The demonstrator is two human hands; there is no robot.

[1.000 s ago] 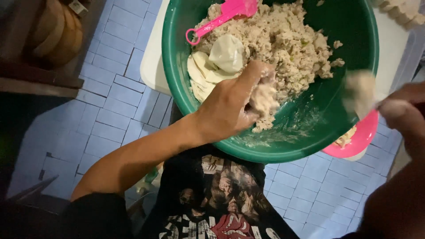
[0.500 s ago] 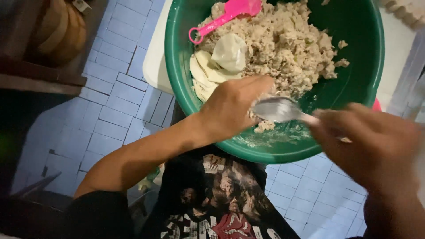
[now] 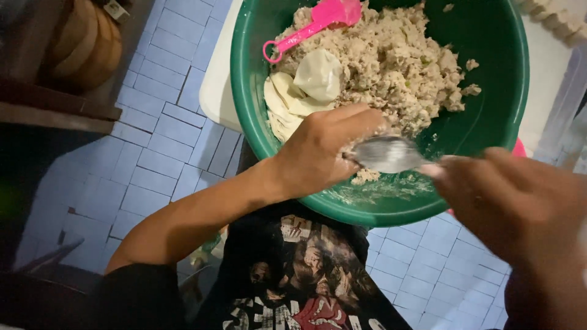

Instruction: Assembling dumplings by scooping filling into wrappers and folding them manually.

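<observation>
A big green bowl (image 3: 367,214) holds crumbly beige filling (image 3: 397,61), a stack of pale dumpling wrappers (image 3: 306,85) and a pink plastic spoon (image 3: 318,21). My left hand (image 3: 318,153) hovers over the bowl's near rim, back up. Its fingers curl around a pale wrapper with some filling, which is mostly hidden. My right hand (image 3: 513,201), blurred at the lower right, grips a metal spoon (image 3: 388,154). The spoon's bowl rests against my left fingers.
The bowl sits on a white surface (image 3: 214,91) above a blue tiled floor (image 3: 165,140). A pink item (image 3: 520,146) peeks from under the bowl's right side. Round brown wooden things (image 3: 85,43) stand at the top left. White pieces (image 3: 556,15) lie at the top right.
My right hand came in from the right with the metal spoon and brought it to my left fingers. My left hand stayed over the near rim.
</observation>
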